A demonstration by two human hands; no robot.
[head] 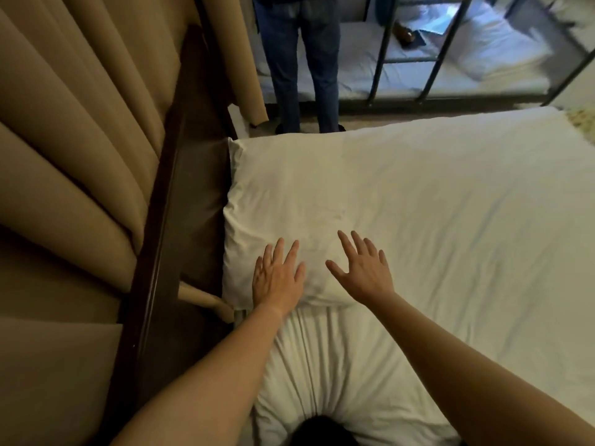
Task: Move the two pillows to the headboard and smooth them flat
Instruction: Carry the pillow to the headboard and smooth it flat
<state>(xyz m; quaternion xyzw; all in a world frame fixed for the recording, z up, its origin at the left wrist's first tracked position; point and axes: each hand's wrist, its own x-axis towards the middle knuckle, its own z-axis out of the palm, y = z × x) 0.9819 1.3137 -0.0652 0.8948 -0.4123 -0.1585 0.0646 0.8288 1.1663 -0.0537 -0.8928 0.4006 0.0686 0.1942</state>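
— Where is the pillow now?

— I see the far pillow lying flat at the bed's left edge, with its long side along the gap by the padded headboard. My left hand rests palm down on its near end, fingers straight and close together. My right hand is over the near right corner, fingers straight and spread, gripping nothing. I can't tell whether that palm touches the cloth.

— And the other one?

— The near pillow lies just below the first and touches its near edge. It is creased in long folds. My forearms cross over it and the frame cuts off its lower end, where a dark shape sits that I can't make out.

— What room is there around them?

— To the right, the white sheet runs wide to the picture's edge. To the left, a dark wooden rail runs between headboard and mattress, with a shadowed gap beside the pillow. Just past the bed's far edge stands a person in jeans, cut off above the thighs. Behind them is a ladder on a bunk bed, blurred.
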